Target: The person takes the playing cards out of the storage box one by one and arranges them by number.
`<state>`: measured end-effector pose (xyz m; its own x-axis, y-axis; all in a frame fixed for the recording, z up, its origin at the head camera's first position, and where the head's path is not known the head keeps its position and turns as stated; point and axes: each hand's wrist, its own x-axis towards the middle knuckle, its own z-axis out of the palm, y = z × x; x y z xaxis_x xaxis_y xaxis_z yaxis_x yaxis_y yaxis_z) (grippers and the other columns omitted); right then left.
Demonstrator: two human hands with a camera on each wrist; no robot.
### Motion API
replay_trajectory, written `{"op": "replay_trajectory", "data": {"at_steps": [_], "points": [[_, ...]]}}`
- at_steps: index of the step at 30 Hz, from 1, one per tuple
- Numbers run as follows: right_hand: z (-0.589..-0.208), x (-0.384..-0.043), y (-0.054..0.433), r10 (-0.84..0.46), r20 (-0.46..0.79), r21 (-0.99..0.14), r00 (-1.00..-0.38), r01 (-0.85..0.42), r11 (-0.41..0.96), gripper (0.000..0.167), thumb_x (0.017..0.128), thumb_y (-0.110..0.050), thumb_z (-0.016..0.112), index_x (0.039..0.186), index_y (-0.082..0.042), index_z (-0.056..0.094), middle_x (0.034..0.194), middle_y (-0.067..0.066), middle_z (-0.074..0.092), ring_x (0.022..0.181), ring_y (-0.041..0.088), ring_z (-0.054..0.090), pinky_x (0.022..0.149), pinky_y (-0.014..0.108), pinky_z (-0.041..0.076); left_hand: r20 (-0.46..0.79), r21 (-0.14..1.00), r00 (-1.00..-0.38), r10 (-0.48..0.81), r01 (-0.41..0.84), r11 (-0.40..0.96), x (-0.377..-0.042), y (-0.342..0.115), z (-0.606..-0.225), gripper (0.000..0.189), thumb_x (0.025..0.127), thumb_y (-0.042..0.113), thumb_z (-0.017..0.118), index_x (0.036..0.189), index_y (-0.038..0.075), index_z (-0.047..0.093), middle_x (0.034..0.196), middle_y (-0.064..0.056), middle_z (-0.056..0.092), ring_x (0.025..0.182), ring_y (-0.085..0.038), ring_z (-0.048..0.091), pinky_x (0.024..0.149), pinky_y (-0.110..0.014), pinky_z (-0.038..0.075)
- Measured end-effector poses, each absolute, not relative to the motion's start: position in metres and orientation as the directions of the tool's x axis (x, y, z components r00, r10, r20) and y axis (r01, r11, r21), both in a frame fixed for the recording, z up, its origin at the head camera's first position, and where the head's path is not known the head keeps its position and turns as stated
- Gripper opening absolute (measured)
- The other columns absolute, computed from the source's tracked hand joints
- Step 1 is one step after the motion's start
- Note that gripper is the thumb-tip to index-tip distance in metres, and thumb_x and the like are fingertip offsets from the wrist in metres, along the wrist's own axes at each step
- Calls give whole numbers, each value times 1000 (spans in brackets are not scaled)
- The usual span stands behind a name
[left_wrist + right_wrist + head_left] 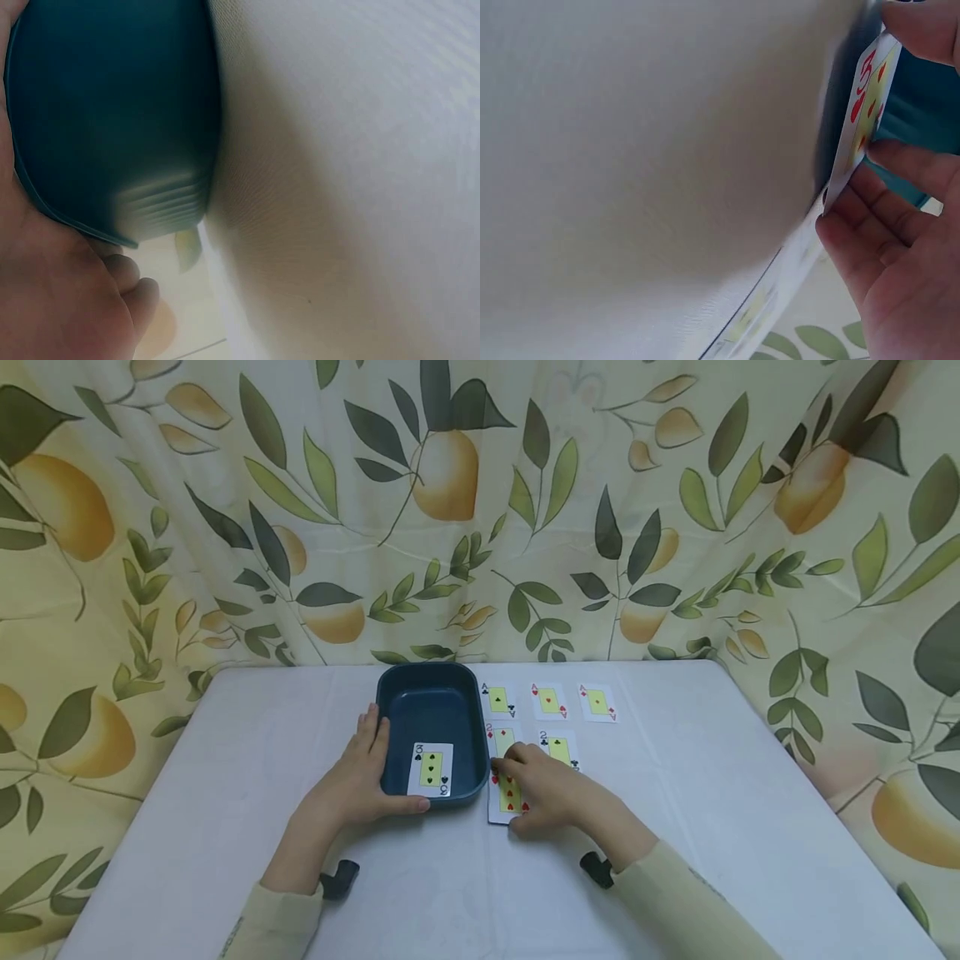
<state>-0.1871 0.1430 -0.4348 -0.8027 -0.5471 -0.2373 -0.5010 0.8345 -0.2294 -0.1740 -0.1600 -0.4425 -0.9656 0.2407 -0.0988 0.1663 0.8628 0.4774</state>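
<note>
My left hand [356, 777] rests against a dark blue rectangular tray [385, 672], fingers straight along its left side and thumb along the near rim. Inside the tray lies a three of spades playing card [431, 770]. Just right of the tray, my right hand [547, 789] pinches a red heart card [510, 797] by its edges, thumb on one side and fingertips on the other. That heart card [866, 105] stands close to the tray in the right wrist view. My right fingers partly cover a two of diamonds [501, 739] and a two of clubs [558, 745].
An ace of clubs [498, 700], an ace of hearts [549, 702] and an ace of diamonds [597, 702] lie in a row right of the tray on the white-covered table [697, 860]. A fruit-patterned curtain [315, 560] hangs behind the table's far edge.
</note>
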Motion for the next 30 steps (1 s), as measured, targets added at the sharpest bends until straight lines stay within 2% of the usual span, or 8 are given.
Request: {"op": "replay_trajectory", "data": {"at_steps": [7,14,18,23,30], "points": [[-433,-178,143,-569,-251,-216,-783,-528,821,87,67,-44,86,144,-22,53,130,-1,52,108,15,44,82,28,53,-110,477,-965,237,158,865,-173,-159,-442,147,58,83,75,160,5,4,167,-7,-17,154,-38,-1,116,-61,26],[-433,-173,146,-575,-248,-209,-780,-537,818,83,68,-40,84,144,-23,54,132,-2,52,111,15,44,87,31,53,-100,477,-966,238,164,864,-173,-159,-441,146,58,83,75,160,5,5,167,-8,-17,154,-38,-1,116,-61,26],[-434,-175,153,-544,-213,-196,-812,-509,838,81,69,-42,83,143,-25,55,131,-4,53,112,14,45,89,31,52,-103,473,-966,239,163,866,-173,-160,-441,146,58,84,74,160,5,5,167,-8,-17,154,-38,-1,116,-61,26],[-437,-183,170,-441,-189,-168,-877,-414,895,83,72,-50,82,145,-24,53,135,-1,53,119,17,47,100,35,50,-94,471,-967,239,168,866,-174,-160,-442,146,57,85,73,160,5,5,167,-7,-17,154,-38,-1,116,-61,26],[-445,-190,184,-405,-216,-249,-889,-350,903,90,75,-58,80,150,-22,46,142,2,47,125,23,43,102,41,48,-89,472,-967,241,172,864,-175,-161,-446,146,57,83,75,160,5,6,167,-8,-16,154,-38,0,115,-61,27]]}}
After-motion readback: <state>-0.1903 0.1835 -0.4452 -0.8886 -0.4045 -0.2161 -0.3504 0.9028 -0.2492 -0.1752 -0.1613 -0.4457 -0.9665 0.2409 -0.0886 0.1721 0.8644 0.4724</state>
